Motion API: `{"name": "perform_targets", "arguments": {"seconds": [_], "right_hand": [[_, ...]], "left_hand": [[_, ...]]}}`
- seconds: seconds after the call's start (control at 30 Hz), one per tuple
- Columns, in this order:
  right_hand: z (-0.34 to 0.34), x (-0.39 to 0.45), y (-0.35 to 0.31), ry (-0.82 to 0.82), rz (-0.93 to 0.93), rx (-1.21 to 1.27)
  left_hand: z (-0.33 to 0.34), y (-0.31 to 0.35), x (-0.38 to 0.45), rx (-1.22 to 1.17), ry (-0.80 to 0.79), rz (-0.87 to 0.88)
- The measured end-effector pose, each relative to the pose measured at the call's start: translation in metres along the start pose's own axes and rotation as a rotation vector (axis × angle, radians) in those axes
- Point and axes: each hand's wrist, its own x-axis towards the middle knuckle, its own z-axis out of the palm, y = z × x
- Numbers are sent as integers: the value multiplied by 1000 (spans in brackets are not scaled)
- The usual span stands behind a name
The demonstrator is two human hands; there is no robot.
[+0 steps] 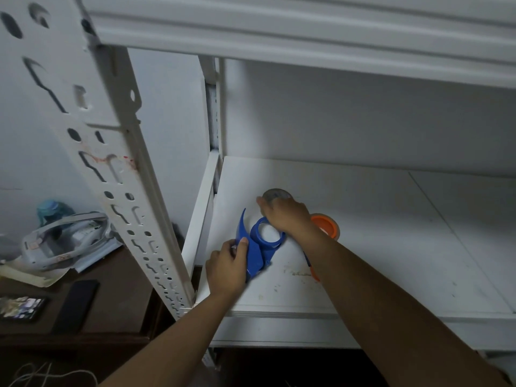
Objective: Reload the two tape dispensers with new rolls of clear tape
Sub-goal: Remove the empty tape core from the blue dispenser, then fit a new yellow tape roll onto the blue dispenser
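A blue tape dispenser [258, 244] lies on the white shelf [377, 236], its round hub empty. My left hand [227, 268] grips its handle end from the left. My right hand [286, 216] reaches over the hub and holds a roll of clear tape [276, 194] at the far side. An orange tape dispenser [325, 226] lies just right of my right wrist, which hides most of it.
A white perforated shelf post [117, 169] slants down at the left. An upper shelf [307, 32] hangs overhead. On the dark table [111, 297] at lower left lie a clothes iron [64, 241], a phone [21, 307] and a dark flat case [76, 305].
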Motion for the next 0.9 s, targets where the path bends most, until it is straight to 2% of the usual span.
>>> {"name": "perform_targets", "arguments": {"seconds": [0.07, 0.17, 0.47, 0.6, 0.7, 0.8, 0.9], "right_hand": [[0, 5, -4, -37, 32, 50], [1, 7, -6, -88, -15, 28], [10, -15, -2, -71, -16, 209], [12, -41, 2, -62, 43, 389], [20, -59, 4, -22, 129, 613], [31, -72, 7, 10, 197, 751], [38, -84, 13, 59, 220, 882]], "left_hand": [[-1, 0, 0, 6, 6, -1], [-2, 0, 1, 13, 14, -9], [-4, 4, -1, 7, -6, 3], [-7, 5, -4, 9, -10, 25], [-10, 6, -9, -10, 12, 93], [-16, 12, -20, -138, 9, 204], [-17, 14, -28, -254, -67, 268]]}}
